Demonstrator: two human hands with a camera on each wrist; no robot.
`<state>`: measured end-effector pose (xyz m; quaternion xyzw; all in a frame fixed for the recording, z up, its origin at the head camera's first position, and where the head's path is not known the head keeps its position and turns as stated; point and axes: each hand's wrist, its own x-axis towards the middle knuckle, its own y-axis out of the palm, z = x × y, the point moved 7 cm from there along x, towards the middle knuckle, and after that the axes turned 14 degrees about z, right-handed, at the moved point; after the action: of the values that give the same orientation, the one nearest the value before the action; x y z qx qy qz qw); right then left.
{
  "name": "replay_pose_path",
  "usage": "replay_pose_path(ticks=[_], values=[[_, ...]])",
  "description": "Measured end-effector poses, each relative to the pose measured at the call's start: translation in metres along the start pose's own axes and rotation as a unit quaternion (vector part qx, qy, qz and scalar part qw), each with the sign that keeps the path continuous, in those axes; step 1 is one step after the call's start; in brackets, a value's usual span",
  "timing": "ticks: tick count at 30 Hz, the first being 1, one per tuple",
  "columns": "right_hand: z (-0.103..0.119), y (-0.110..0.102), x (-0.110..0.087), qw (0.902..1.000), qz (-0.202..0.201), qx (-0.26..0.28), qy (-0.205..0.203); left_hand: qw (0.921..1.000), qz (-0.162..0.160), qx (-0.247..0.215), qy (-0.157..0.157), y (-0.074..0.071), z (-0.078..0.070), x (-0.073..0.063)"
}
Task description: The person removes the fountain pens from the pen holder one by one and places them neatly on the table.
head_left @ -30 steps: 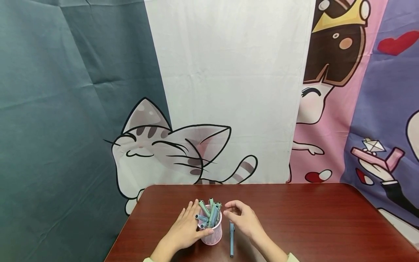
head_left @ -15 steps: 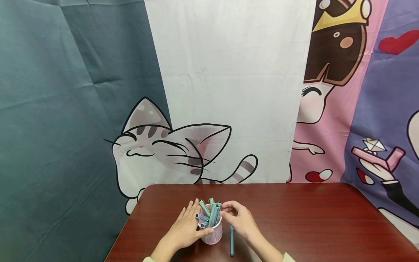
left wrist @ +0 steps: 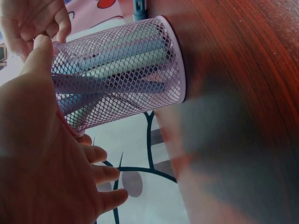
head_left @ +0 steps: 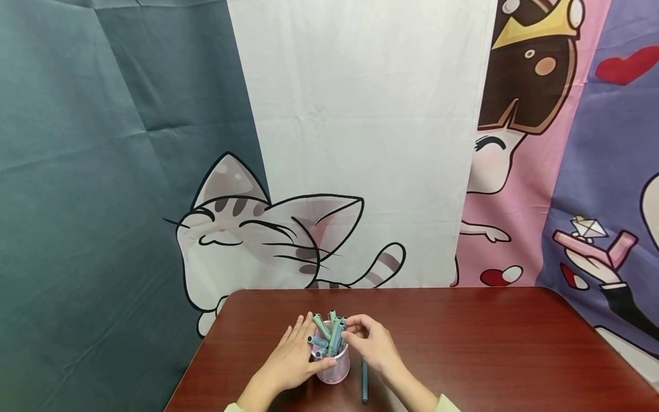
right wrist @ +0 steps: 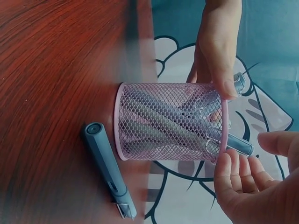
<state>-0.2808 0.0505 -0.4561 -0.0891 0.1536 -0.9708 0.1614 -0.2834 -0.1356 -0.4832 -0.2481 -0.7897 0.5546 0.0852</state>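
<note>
A pink mesh pen holder (head_left: 333, 372) stands upright on the table, packed with several blue and green pens (head_left: 336, 337). My left hand (head_left: 290, 360) lies along its left side, fingers spread and fairly straight, thumb at the rim. On the other side is my right hand (head_left: 374, 346), its loosely bent fingertips at the rim. In the right wrist view a capped pen (right wrist: 240, 144) sticks out between its thumb and fingers, with the thumb apart from it. A single blue pen (right wrist: 110, 168) lies on the table right of the holder, its upper part hidden by my right hand in the head view.
The dark red wooden table (head_left: 489, 349) stretches to both sides and back to a curtain (head_left: 360, 143) printed with a cartoon cat and other figures. The holder stands near the table's front, between both forearms.
My right hand has moved left to the holder's rim and now covers the top of the loose pen. My left hand and the holder have stayed in place.
</note>
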Motion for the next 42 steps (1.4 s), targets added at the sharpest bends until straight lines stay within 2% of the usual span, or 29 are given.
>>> replay_pose_path(ticks=[16,31,42], values=[[0.005,0.003,0.009,0.9986,-0.024,-0.046,-0.007,0.9999,-0.004,0.011,-0.001,-0.001,0.001,0.0],[0.003,0.007,0.013,0.9949,-0.054,-0.084,0.005,0.9998,-0.003,0.017,0.004,0.0,-0.002,-0.001],[0.003,0.012,0.011,0.9955,-0.033,-0.088,-0.011,0.9999,-0.007,0.014,0.005,0.001,-0.001,-0.001]])
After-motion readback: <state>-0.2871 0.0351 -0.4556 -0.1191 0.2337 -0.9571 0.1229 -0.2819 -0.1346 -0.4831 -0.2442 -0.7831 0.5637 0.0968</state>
